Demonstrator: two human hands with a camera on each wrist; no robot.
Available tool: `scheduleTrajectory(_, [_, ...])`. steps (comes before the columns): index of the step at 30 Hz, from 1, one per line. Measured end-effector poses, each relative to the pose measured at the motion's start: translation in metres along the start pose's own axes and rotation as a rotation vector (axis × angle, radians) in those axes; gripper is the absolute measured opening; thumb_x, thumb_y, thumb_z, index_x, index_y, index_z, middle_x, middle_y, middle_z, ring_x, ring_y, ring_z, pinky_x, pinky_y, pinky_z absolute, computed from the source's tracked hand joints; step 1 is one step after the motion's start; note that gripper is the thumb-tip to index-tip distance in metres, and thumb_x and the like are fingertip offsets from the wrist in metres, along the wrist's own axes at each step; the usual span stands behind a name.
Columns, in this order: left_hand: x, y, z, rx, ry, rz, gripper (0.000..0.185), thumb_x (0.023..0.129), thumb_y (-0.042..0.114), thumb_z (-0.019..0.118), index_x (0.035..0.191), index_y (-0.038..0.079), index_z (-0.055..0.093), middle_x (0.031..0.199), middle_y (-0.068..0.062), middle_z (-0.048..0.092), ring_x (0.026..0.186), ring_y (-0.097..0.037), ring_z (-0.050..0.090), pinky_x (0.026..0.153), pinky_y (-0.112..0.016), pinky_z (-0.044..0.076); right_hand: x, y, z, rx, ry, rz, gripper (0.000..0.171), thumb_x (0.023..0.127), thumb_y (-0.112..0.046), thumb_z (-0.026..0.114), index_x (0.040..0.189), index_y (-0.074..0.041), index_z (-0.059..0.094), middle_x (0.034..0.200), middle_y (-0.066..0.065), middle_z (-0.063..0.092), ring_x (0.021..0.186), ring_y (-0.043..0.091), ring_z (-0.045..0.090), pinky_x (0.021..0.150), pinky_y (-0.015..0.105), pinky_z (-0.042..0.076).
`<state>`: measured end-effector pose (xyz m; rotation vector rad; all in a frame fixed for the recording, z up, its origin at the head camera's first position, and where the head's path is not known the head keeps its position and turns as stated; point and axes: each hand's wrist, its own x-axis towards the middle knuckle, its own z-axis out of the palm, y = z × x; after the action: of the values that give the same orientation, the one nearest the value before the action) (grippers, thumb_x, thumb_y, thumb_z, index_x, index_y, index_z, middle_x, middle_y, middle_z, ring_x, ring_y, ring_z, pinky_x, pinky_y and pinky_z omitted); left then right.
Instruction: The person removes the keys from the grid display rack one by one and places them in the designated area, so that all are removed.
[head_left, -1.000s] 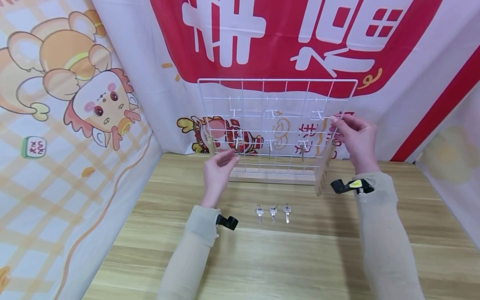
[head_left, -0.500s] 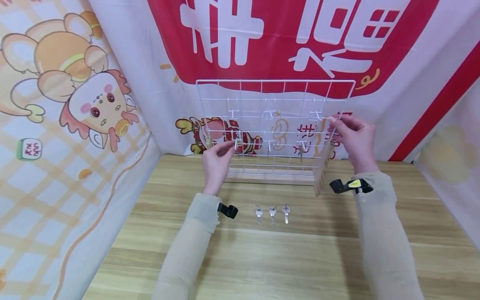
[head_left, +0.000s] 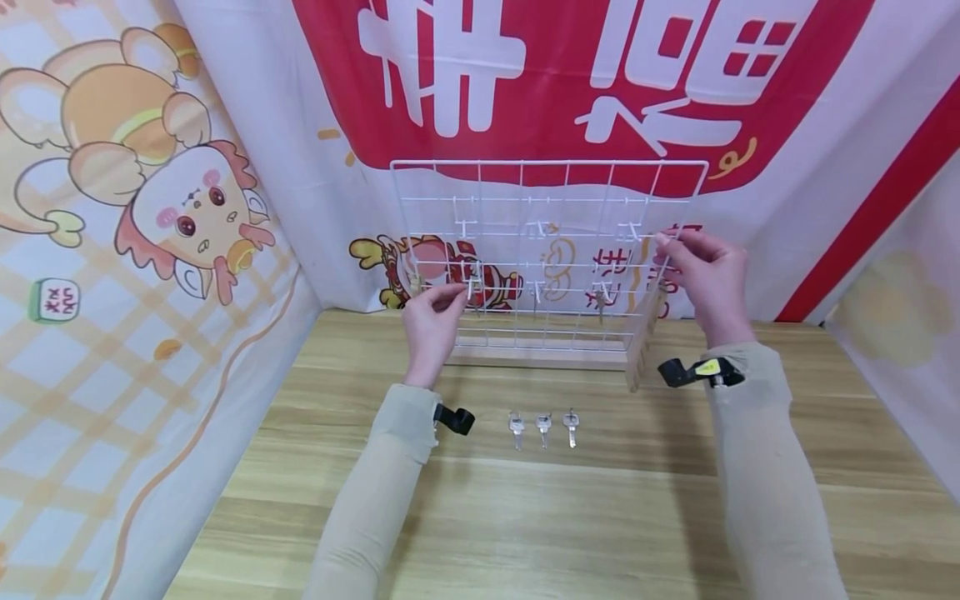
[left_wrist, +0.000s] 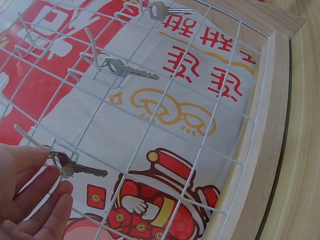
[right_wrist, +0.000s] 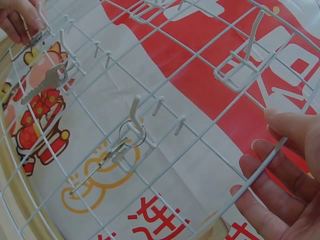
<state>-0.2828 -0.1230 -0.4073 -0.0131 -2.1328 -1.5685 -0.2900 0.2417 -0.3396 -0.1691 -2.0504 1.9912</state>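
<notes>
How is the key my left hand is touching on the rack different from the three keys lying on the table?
The key at the left hand hangs by its ring from a hook on the white wire rack, off the table; the three keys lie flat on the wooden table, side by side. The hanging one is touched by fingers; the three are untouched. All look like small silver metal keys.

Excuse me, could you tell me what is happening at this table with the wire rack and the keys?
A person is working at a white wire grid standing in a wooden base. The left hand pinches a key at a hook low on the grid's left side. The right hand has a grip on the grid's right edge. Two more keys hang on hooks, and three keys lie on the wooden table.
</notes>
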Motion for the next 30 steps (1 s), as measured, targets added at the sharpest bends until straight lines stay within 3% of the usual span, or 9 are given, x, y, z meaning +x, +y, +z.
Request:
scheduleTrajectory(6, [-0.002,0.001,0.000,-0.008,-0.012,-0.018,0.012,0.093,0.015,0.077,0.104,0.011,0.079,0.096,-0.001,0.075,0.083,-0.015,0.069,0.075,-0.030,0.058,-0.001,0.001,0.000,0.000,0.002,-0.008,0.054,0.079,-0.046,0.084,0.126,-0.020,0.074,0.125,0.008,0.067,0.107,0.021,0.068,0.083,0.021,0.056])
scheduleTrajectory(30, [-0.017,0.003,-0.012,-0.126,-0.012,0.035,0.014,0.092,0.018,0.079,0.103,0.009,0.077,0.098,-0.002,0.075,0.088,-0.018,0.071,0.082,-0.031,0.058,-0.002,0.000,0.001,-0.006,0.004,-0.001,0.055,0.079,-0.047,0.083,0.127,-0.021,0.073,0.127,0.007,0.066,0.109,0.020,0.067,0.086,0.022,0.055])
